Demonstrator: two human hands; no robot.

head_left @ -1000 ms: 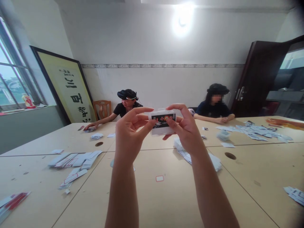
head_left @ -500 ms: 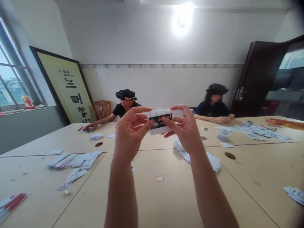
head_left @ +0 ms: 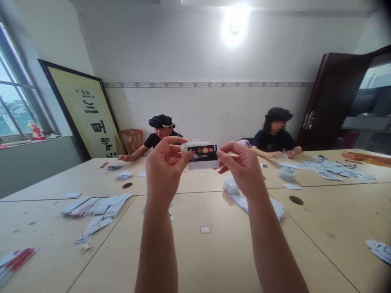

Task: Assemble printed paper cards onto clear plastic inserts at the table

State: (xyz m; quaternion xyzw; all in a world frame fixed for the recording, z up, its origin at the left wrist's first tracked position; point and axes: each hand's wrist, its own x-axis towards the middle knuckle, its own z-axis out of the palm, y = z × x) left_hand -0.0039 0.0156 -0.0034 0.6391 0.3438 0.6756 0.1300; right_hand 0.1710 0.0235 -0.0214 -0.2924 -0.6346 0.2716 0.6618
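Up in front of me, above the table, is a small printed paper box (head_left: 203, 154), black with red and white lettering and a white lower strip. My left hand (head_left: 163, 173) pinches its left end between thumb and fingers. At the other end, the thumb and fingertips of my right hand (head_left: 242, 169) are closed on the right edge; the exact contact of the lower fingers is hard to make out. Below my hands, a small white label with a red border (head_left: 205, 230) lies on the table (head_left: 195, 260).
Flat white cartons (head_left: 97, 206) lie fanned at left, with more paper pieces (head_left: 275, 207) and a clear plastic bundle (head_left: 230, 185) behind my right forearm. Across the table sit two people, one at left (head_left: 149, 140) and one at right (head_left: 275, 140), near a scattered paper pile (head_left: 328, 167).
The box has shifted slightly left and levelled out. My right hand has drawn right, from over its face to its right edge. The left co-worker's hand has lifted off a small stack.
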